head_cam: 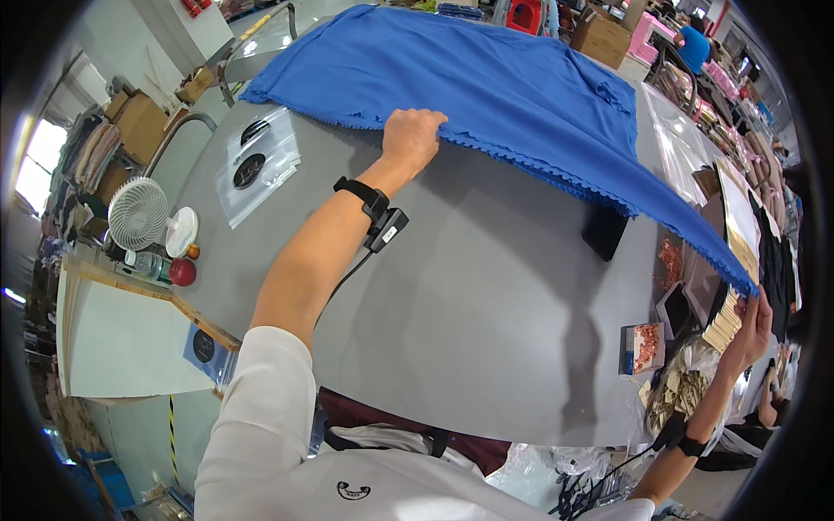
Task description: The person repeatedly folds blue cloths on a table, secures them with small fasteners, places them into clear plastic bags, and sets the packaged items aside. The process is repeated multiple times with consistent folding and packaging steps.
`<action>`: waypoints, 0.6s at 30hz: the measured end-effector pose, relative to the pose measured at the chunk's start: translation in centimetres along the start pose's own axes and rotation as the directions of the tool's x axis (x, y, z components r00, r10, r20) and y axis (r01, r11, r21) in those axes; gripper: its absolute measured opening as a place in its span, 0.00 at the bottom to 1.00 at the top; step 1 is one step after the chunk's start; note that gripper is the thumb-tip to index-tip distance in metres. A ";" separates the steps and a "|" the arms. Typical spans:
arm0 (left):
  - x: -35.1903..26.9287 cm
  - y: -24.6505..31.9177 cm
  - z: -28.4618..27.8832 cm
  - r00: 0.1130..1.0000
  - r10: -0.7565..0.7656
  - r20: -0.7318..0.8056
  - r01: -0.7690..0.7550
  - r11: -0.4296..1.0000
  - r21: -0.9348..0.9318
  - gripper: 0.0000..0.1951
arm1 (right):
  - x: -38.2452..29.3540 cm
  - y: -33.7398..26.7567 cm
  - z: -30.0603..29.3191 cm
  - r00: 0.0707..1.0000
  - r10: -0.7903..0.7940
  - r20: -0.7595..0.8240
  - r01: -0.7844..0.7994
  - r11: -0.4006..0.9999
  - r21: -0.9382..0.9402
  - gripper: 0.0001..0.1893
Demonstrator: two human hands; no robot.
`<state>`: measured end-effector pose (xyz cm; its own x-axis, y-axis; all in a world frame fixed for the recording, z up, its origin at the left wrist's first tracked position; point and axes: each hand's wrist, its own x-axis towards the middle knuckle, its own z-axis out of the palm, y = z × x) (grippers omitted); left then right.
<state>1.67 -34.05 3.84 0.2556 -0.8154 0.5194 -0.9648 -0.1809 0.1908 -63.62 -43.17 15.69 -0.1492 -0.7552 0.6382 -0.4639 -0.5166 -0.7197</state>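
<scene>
A large blue cloth (pixel 443 71) with a toothed edge spreads over the far part of the grey table (pixel 469 312). My left hand (pixel 412 140) grips its near edge around the middle. Far out to the right, my right hand (pixel 754 325) pinches a corner of the same cloth, lifted and pulled taut past the table's right side. Under the raised edge lies a black phone-like slab (pixel 604 233), partly covered by the cloth. Clear plastic bags with black round labels (pixel 257 163) lie left of my left hand.
On the left stand a white fan (pixel 138 211), a plastic bottle (pixel 148 266) and a red apple-like fruit (pixel 182 271), beside a white board (pixel 130 335). A small box of copper-coloured clips (pixel 644 348) sits at the right edge. Clear plastic sheets (pixel 677 143) lie far right.
</scene>
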 end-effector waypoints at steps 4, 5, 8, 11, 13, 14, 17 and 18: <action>0.0 -1.3 -2.2 0.937 -0.002 -0.350 -0.008 1.000 -0.029 0.14 | -2.5 0.8 -0.7 0.979 0.020 0.205 -0.007 0.998 -0.066 0.12; -0.1 -1.6 -2.9 0.906 0.022 -0.422 -0.029 1.000 -0.011 0.14 | -2.9 1.1 -0.8 0.978 0.101 0.184 -0.098 0.995 -0.026 0.12; -1.2 -2.2 -3.9 0.933 0.103 -0.345 -0.106 0.994 0.011 0.16 | -3.6 2.0 -1.0 0.958 0.197 0.209 -0.217 0.973 0.081 0.12; -2.8 -2.5 -3.6 0.965 0.145 -0.217 -0.154 0.988 -0.026 0.18 | -3.6 2.9 -1.5 0.982 0.152 0.111 -0.168 0.973 0.156 0.12; -3.3 -3.1 -2.9 0.972 0.164 -0.170 -0.165 0.986 0.007 0.19 | -3.0 3.0 -2.2 0.993 0.118 -0.006 -0.115 0.981 0.157 0.13; -3.5 -3.4 -2.6 0.972 0.166 -0.164 -0.157 0.985 0.065 0.19 | -2.5 2.9 -2.6 0.990 0.120 -0.072 -0.107 0.980 0.171 0.13; -3.0 -5.1 -3.5 0.990 0.114 -0.084 -0.099 0.981 0.165 0.20 | -2.0 1.8 -3.5 0.992 0.123 0.002 -0.122 0.979 0.161 0.12; -2.6 -5.8 -4.6 0.998 0.061 -0.002 -0.060 0.981 0.184 0.21 | -2.4 1.2 -3.6 0.987 0.120 0.108 -0.133 0.984 0.116 0.12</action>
<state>6.87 -28.37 5.17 0.1960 -0.8240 0.5316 -0.9733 -0.2295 0.0030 -66.97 -40.51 14.29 -0.1090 -0.8510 0.5138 -0.3353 -0.4551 -0.8249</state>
